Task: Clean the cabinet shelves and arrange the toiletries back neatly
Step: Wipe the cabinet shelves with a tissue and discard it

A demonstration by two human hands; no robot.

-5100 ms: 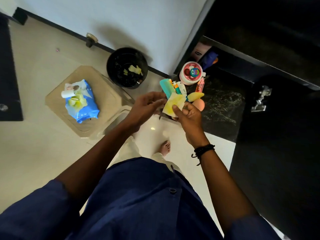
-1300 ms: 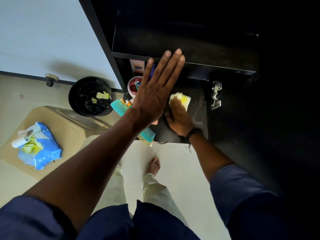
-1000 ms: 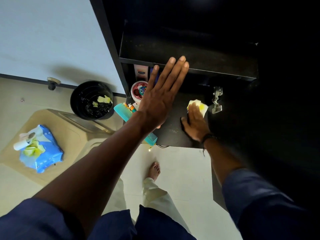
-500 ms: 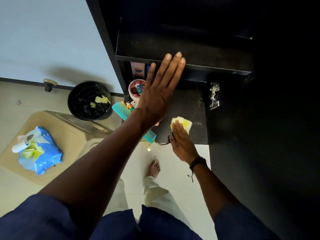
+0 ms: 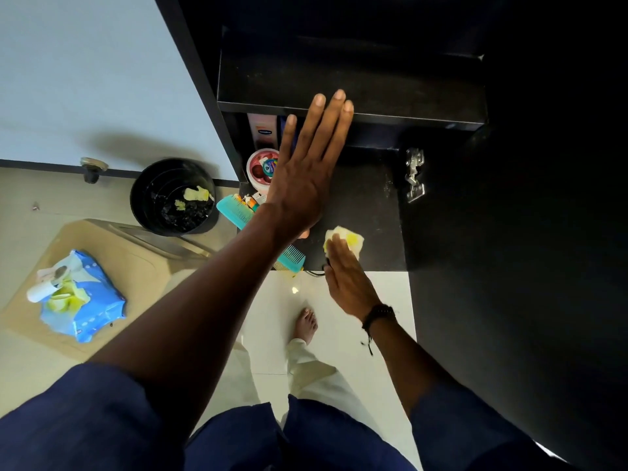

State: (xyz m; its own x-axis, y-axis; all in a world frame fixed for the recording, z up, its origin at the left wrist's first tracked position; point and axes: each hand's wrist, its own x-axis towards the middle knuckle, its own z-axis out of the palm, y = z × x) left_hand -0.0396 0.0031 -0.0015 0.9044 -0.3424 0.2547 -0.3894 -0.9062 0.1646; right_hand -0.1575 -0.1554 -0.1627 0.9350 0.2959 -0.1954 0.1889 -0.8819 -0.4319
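Note:
My left hand (image 5: 306, 168) stretches flat, fingers straight, with its fingertips against the front edge of the upper black shelf (image 5: 407, 119). My right hand (image 5: 343, 277) presses a yellow-and-white wipe (image 5: 350, 237) onto the lower black shelf (image 5: 367, 205) near its front edge. Toiletries crowd that shelf's left side: a round pink-lidded tub (image 5: 261, 171), a teal comb (image 5: 238, 212) partly hidden under my left wrist, small tubes (image 5: 249, 200), and tall packs (image 5: 263, 130) further back.
A black bin (image 5: 170, 197) with used wipes stands on the floor by the wall. A blue wipes pack (image 5: 85, 307) with a small white bottle (image 5: 42, 288) lies on a beige stool. A metal hinge (image 5: 414, 178) sits on the cabinet's right side. My foot (image 5: 306, 324) is below the shelf.
My right hand has drawn the wipe from the back right of the lower shelf toward its front edge. My left hand has stayed on the upper shelf edge.

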